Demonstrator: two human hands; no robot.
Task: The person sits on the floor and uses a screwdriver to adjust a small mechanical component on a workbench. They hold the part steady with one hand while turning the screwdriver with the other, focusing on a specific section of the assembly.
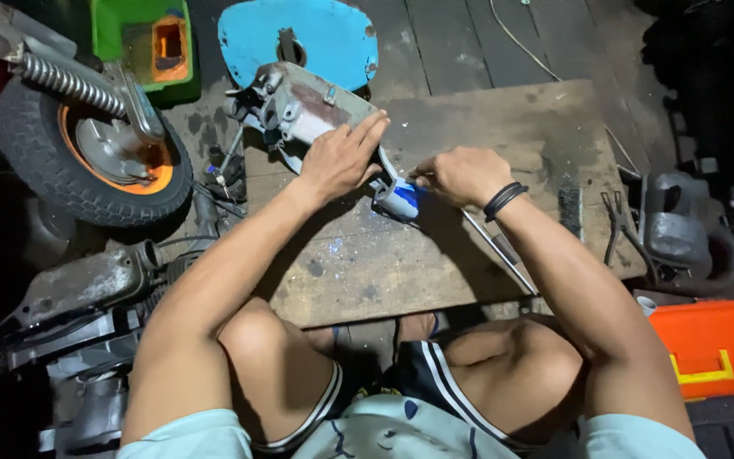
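A grey metal scooter part (pixel 299 106) with a blue-painted end (pixel 399 202) lies on a worn wooden board (pixel 469 255). My left hand (pixel 341 157) presses flat on the part and holds it down. My right hand (pixel 462 176), a black band at its wrist, is closed around a small tool whose tip touches the blue end. Blue flecks of paint dot the board below it.
A scooter wheel (pixel 91 144) with an orange hub stands at the left, engine parts (pixel 87 297) below it. A blue panel (pixel 299 34) and a green box (pixel 142 42) lie beyond. Pliers (pixel 615 221), a wire brush (pixel 569 208) and an orange toolbox (pixel 715 344) are at the right.
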